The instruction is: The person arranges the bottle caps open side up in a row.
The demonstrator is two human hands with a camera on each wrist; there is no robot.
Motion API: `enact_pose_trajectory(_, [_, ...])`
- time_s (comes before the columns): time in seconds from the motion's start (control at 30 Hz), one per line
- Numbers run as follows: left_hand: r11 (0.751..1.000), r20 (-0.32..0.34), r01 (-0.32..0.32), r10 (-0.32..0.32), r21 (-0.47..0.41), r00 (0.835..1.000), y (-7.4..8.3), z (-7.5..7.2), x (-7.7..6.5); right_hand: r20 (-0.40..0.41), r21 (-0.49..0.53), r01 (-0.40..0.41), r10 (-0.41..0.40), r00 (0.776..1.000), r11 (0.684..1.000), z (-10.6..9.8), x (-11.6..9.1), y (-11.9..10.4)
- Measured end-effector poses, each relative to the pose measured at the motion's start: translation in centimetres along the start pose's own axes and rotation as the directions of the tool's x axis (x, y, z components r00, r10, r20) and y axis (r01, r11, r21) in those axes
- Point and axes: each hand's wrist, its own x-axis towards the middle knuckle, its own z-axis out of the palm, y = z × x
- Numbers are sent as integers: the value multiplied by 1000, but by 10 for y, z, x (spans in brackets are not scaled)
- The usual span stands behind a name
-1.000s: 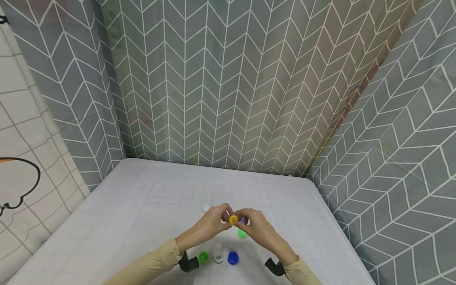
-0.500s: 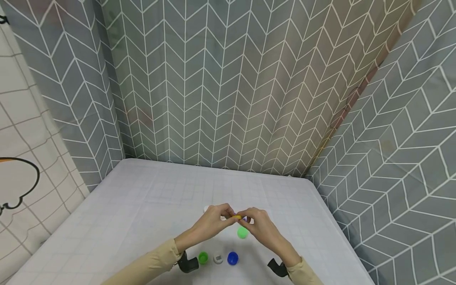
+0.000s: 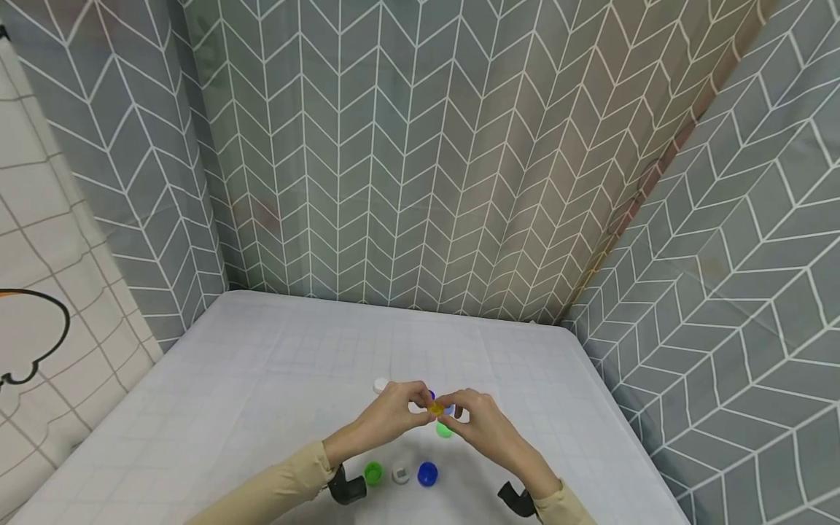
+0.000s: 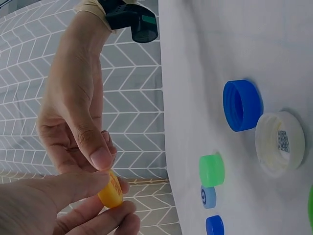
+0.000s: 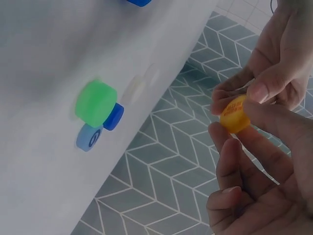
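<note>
"Two hands, the left hand [image 3: 392, 413] and the right hand [image 3: 483, 421], meet above a white-covered table [image 3: 295, 350]. What do they hold?"

"One yellow cap [image 5: 234, 115], raised clear of the tabletop. Both hands grip it at once, thumbs and fingertips pinching from opposite sides. Reddish lettering marks its face, too small to read."

"And at the wrists?"

"Black devices, one at the left wrist [image 3: 345, 487], one at the right [image 3: 517, 500], below the cuffs of tan sleeves [image 3: 275, 477]."

"What lies just past the fingers?"

"A light green cap [image 5: 96, 104] rests on the table near the right hand, with a light blue cap [image 5: 89, 137] and a small dark blue cap [image 5: 114, 116] close by. The three overlap in the right wrist view; whether they touch, I cannot tell. Beyond the left hand sits a white cap [image 3: 380, 386], partly hidden."

"Nearer the person?"

"Three more in a row, left to right: a green cap [image 3: 373, 474], a pale cap [image 3: 400, 475] with a patterned square inside, and a blue cap [image 3: 428, 474]. The last two lie with their openings up."

"The backdrop?"

"Grey curtains [image 3: 394, 146] in a white chevron pattern, rising behind the table and along the right, with a white grid-patterned cloth [image 3: 46, 240] at far left."
</note>
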Motion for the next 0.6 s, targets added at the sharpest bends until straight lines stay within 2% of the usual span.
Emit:
enact_pose_trajectory(0.17, [1000, 18, -8, 8, 1, 1000, 1, 4, 1, 0, -7, -6, 6, 1000, 1000, -2, -2, 2])
enact_pose_trajectory(0.43, [998, -15, -33, 34, 56, 999, 6, 9, 6, -13, -74, -17, 16, 1000, 997, -10, -3, 0])
enact_pose_trajectory(0.6, [997, -5, -19, 19, 71, 1000, 10, 16, 5, 25, -82, -32, 34, 999, 996, -14, -5, 1])
